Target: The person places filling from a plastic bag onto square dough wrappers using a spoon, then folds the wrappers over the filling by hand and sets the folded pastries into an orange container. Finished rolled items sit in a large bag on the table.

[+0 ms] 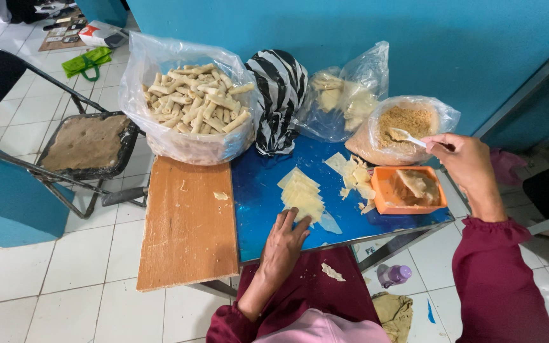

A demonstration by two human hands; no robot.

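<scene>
My left hand (285, 241) lies flat on the blue tabletop (258, 197), its fingertips on the near edge of a stack of pale yellow wrapper sheets (301, 194). My right hand (465, 160) grips a white spoon (406, 135) that dips into a clear bag of brown crumbly filling (405, 124). An orange square tub (410, 190) with some paste in it stands just below that hand. Torn wrapper pieces (354, 174) lie between the stack and the tub.
A big clear bag of finished rolls (193, 101) stands at the back left, beside a black-and-white striped bag (279, 98) and a clear bag of wrappers (344, 98). A bare wooden board (189, 222) takes the table's left part. A worn folding chair (87, 143) stands left.
</scene>
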